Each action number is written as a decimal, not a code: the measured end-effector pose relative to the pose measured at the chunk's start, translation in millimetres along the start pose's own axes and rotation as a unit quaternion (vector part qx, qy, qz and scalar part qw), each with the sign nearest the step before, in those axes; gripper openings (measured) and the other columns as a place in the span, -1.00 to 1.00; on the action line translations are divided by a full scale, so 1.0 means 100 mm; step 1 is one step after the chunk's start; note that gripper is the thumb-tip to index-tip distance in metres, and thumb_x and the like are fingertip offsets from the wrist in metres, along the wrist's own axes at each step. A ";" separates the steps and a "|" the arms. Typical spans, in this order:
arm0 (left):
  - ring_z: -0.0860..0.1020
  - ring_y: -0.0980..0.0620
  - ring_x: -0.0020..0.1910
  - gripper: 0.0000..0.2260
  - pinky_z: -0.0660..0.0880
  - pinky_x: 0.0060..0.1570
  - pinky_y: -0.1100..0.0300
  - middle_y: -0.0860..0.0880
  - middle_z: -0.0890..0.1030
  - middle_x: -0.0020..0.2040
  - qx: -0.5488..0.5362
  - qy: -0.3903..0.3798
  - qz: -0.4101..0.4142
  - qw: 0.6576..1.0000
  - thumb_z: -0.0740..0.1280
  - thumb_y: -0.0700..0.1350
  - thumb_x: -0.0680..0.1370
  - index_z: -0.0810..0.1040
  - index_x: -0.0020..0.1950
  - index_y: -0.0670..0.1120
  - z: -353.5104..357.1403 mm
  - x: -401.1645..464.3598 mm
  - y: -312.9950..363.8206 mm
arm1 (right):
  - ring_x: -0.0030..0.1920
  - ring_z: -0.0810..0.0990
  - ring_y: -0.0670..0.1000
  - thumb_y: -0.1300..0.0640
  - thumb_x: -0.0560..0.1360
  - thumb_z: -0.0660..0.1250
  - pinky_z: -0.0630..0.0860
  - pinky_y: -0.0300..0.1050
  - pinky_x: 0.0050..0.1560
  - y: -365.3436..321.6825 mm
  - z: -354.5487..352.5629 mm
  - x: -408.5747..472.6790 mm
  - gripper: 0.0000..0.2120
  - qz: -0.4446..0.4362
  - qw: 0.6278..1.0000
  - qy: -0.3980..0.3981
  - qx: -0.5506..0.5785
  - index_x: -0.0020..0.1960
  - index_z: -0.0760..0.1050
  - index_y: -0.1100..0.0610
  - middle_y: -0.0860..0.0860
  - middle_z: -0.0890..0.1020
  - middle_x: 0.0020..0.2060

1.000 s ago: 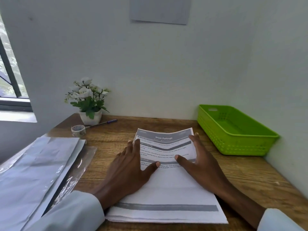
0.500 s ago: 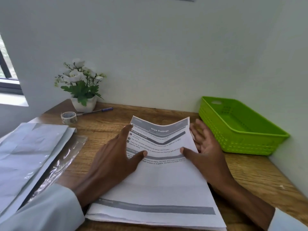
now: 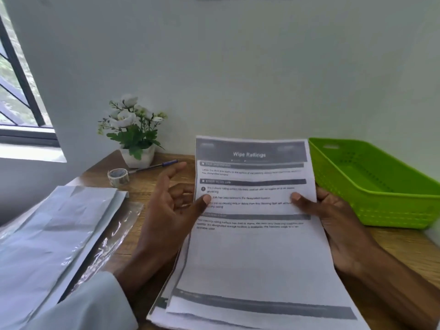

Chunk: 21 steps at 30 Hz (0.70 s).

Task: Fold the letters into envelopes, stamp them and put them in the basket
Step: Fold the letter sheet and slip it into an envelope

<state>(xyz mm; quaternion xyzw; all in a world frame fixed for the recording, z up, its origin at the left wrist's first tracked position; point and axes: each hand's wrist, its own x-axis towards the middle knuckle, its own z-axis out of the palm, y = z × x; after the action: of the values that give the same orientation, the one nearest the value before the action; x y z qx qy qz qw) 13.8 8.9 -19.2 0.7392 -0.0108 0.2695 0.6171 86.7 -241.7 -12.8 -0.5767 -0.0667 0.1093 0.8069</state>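
Note:
A printed letter (image 3: pixel 254 246) headed "Wipe Railings" is lifted at its far end above a small stack of letters (image 3: pixel 159 313) on the wooden desk. My left hand (image 3: pixel 171 210) pinches its left edge, thumb on top and fingers behind. My right hand (image 3: pixel 333 217) holds the right edge the same way. White envelopes (image 3: pixel 47 239) lie in a pile at the left, over a clear plastic sleeve (image 3: pixel 114 234). The green basket (image 3: pixel 371 186) stands empty at the right against the wall.
A small tape roll (image 3: pixel 118 176) and a pen (image 3: pixel 154 166) lie at the back left beside a potted white flower (image 3: pixel 133 136). The wall runs close behind the desk and a window is at the far left.
The top letter's far end has risen off the stack, from lying pressed flat to held up between both hands. My thumbs have moved onto its side edges.

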 end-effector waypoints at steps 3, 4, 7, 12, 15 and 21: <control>0.70 -0.08 -0.04 -0.55 0.65 -0.18 0.09 -0.05 0.72 0.01 -0.096 -0.076 -0.076 0.990 0.43 -0.30 0.43 0.44 0.27 -0.06 0.03 -0.04 0.07 | 0.08 0.67 0.25 0.24 0.44 0.36 0.65 0.18 -0.06 -0.04 -0.01 -0.01 -0.61 -0.016 0.999 -0.030 0.038 0.27 0.56 0.13 0.18 0.69 0.11; 0.70 -0.09 -0.03 -0.60 0.65 -0.15 0.05 -0.06 0.72 0.02 -0.094 -0.098 -0.097 0.986 0.44 -0.30 0.42 0.50 0.22 -0.09 0.05 -0.06 0.06 | 0.07 0.68 0.24 0.24 0.45 0.35 0.65 0.15 -0.09 -0.05 0.00 -0.02 -0.60 -0.019 0.998 -0.036 0.045 0.28 0.55 0.12 0.17 0.69 0.11; 0.70 -0.12 -0.02 -0.71 0.65 -0.07 -0.02 -0.08 0.72 0.00 -0.082 -0.114 -0.132 0.981 0.46 -0.25 0.41 0.61 0.13 -0.15 0.08 -0.07 0.02 | 0.07 0.68 0.23 0.25 0.45 0.35 0.65 0.13 -0.07 -0.04 0.03 -0.03 -0.62 -0.012 0.998 -0.047 0.044 0.27 0.55 0.15 0.18 0.68 0.12; 0.71 -0.03 -0.15 -0.82 0.61 -0.28 0.24 -0.10 0.73 -0.07 -0.120 -0.084 -0.145 0.979 0.39 -0.29 0.46 0.65 0.04 -0.20 0.05 0.01 0.00 | -0.01 0.72 0.16 0.37 0.37 0.36 0.67 -0.03 -0.14 -0.03 0.03 -0.06 -0.65 0.029 0.997 -0.068 -0.010 0.15 0.61 0.25 0.19 0.70 0.06; 0.71 -0.01 -0.15 -0.79 0.61 -0.25 0.25 -0.14 0.72 -0.04 -0.159 -0.081 -0.144 0.973 0.44 -0.30 0.37 0.68 -0.01 -0.20 0.05 0.03 -0.02 | -0.05 0.73 0.10 0.39 0.36 0.36 0.64 -0.15 -0.21 -0.05 0.03 -0.07 -0.68 0.039 0.996 -0.075 -0.040 0.10 0.63 0.25 0.17 0.72 0.02; 0.68 0.03 -0.32 -0.81 0.57 -0.39 0.29 -0.09 0.72 -0.25 -0.238 -0.086 -0.180 0.950 0.32 -0.34 0.33 0.71 -0.29 -0.13 0.05 0.06 -0.01 | -0.13 0.74 0.04 0.49 0.40 0.28 0.61 -0.25 -0.30 -0.15 0.05 -0.10 -0.69 0.002 0.998 -0.042 -0.045 0.03 0.65 0.24 0.12 0.74 -0.11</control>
<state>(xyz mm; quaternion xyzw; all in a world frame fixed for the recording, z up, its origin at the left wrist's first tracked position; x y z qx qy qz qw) 21.4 6.7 -18.2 0.5809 0.0056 0.0784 0.8102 77.4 -244.2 3.6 -0.6076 -0.1044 0.1320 0.7762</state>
